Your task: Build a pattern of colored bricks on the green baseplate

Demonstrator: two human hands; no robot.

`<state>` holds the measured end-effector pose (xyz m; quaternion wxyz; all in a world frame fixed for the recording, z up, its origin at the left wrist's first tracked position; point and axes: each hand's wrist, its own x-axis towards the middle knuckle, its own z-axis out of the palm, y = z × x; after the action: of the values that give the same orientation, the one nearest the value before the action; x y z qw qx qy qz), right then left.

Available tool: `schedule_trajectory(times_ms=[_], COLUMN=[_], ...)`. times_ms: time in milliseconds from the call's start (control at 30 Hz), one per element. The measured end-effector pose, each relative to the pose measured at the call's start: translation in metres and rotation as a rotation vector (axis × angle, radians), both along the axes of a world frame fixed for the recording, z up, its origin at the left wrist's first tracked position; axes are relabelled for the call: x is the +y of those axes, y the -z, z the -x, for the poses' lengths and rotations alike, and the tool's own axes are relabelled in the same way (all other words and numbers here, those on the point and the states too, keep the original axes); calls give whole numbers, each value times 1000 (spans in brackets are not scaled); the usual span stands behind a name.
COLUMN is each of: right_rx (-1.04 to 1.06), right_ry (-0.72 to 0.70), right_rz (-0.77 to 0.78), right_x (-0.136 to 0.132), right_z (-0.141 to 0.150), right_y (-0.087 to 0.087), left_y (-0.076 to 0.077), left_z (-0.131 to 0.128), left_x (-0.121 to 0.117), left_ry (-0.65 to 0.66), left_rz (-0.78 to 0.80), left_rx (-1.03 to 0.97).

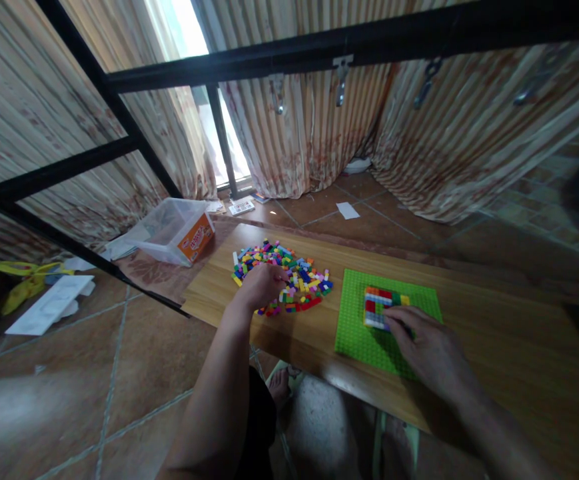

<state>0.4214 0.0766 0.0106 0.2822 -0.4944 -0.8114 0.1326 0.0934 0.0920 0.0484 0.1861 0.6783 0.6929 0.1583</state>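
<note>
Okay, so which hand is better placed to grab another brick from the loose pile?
Probably the left hand: it is over the loose pile, while the right hand is at the joined bricks on the green baseplate.

The only view looks from the wearer's head, forward and down. The table (299,347) is fairly near.

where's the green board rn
In the head view, the green board lies on the table, to the right of the loose bricks, with the right hand over its near right part.
</note>
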Motion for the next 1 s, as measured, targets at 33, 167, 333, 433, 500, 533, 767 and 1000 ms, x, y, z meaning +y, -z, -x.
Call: schedule_trajectory(times_ms=[33,167,333,433,500,533,767,1000], right_rx=[-3,-11,-1,-12,-29,-37,-41,-19], right_ry=[2,5,-12,-11,-5,-3,-8,2], right_rz=[2,-3,-10,-8,-9,-7,14,23], right_x=[0,-1,0,1,1,1,2,2], right_z=[0,-2,-4,-4,-4,-4,-2,0], right_y=[0,1,3,5,6,7,9,5], left_y=[0,-1,1,-1,-3,-4,-1,3], left_z=[2,14,36,43,39,35,1,0], left_x=[-2,-7,-7,-7,-9,-9,-5,-2], left_ry=[10,11,-228,-318,-282,-251,-134,-124], left_rz=[20,73,-3,17,66,88,94,75], left_rx=[-16,-23,8,44,40,39,127,156])
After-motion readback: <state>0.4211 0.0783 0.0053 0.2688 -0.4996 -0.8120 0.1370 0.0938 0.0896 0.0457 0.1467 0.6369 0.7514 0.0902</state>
